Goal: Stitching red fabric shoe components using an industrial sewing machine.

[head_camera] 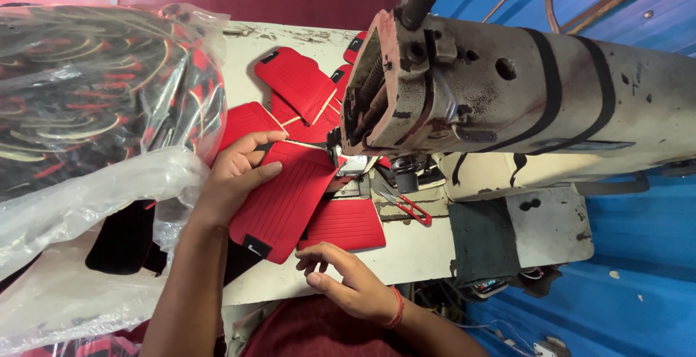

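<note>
Left hand (pixel 235 176) presses flat on the red piece (pixel 286 197) — its long axis runs toward the needle (pixel 339 155); right hand (pixel 348 281) hovers nearby, loose, empty.

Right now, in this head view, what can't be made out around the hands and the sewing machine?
- Needle and presser foot: hidden behind the sewing machine head.
- Black-and-red pieces in the plastic bag: blurred by glare and creases.
- Red-handled snips: blades partly under the machine.
- Left hand presses the red panel; its palm is unseen.
- Right hand: fingertips curled, contact with the table unclear.
</note>
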